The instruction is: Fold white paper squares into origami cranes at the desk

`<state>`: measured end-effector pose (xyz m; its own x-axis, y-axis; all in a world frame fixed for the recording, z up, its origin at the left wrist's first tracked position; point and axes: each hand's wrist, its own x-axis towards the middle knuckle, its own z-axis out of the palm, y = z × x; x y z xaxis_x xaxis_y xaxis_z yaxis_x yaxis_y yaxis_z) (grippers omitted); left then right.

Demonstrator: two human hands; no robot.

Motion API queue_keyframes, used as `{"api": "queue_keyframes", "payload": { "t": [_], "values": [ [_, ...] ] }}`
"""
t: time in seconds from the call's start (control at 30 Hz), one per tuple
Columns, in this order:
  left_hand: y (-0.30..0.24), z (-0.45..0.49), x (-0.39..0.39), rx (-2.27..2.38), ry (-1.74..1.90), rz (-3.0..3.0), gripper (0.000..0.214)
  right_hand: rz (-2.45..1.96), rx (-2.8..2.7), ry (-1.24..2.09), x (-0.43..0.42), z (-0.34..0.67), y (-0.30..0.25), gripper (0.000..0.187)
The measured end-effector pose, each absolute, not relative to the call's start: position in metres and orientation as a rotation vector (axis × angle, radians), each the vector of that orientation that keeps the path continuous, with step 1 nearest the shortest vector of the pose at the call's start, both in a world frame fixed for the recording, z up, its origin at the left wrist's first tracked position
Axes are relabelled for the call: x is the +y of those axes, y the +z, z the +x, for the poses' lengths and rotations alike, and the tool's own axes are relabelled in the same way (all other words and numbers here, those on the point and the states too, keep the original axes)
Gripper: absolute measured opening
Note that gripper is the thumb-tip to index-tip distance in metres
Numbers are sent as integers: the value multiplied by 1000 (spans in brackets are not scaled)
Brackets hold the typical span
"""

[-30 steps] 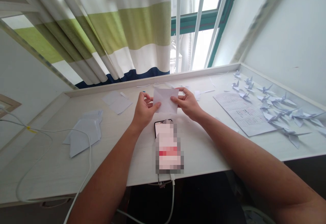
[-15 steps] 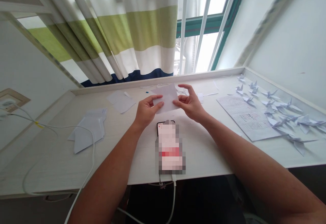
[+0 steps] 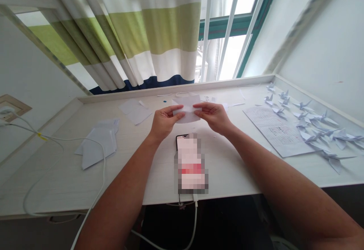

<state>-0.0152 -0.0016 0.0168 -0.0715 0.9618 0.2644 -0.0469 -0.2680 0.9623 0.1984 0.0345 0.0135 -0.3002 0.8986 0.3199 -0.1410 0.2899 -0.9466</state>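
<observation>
A small white sheet of paper (image 3: 189,113) is held just above the pale desk (image 3: 136,159), partly folded over on itself. My left hand (image 3: 165,120) pinches its left edge between thumb and fingers. My right hand (image 3: 214,116) pinches its right edge, fingers curled over the top. Just in front of both hands a phone (image 3: 191,164) lies flat on the desk, a white cable plugged into its near end.
Several folded paper cranes (image 3: 311,127) stand along the right edge beside a printed sheet (image 3: 277,130). A stack of white sheets (image 3: 98,146) and more loose sheets (image 3: 135,111) lie at the left. A white cable (image 3: 62,141) loops over the left side. Curtain and window are behind.
The paper went from an upright flat sheet to being folded over, its top edge brought down. Both hands closed in on it, and the right fingers went from spread to pinching.
</observation>
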Motion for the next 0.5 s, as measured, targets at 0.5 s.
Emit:
{"api": "queue_keyframes", "payload": {
  "t": [0.5],
  "values": [
    [19,-24,-3,1326,1492,1533,37,-832,-1557,1094,37,196,10,31]
  ]
}}
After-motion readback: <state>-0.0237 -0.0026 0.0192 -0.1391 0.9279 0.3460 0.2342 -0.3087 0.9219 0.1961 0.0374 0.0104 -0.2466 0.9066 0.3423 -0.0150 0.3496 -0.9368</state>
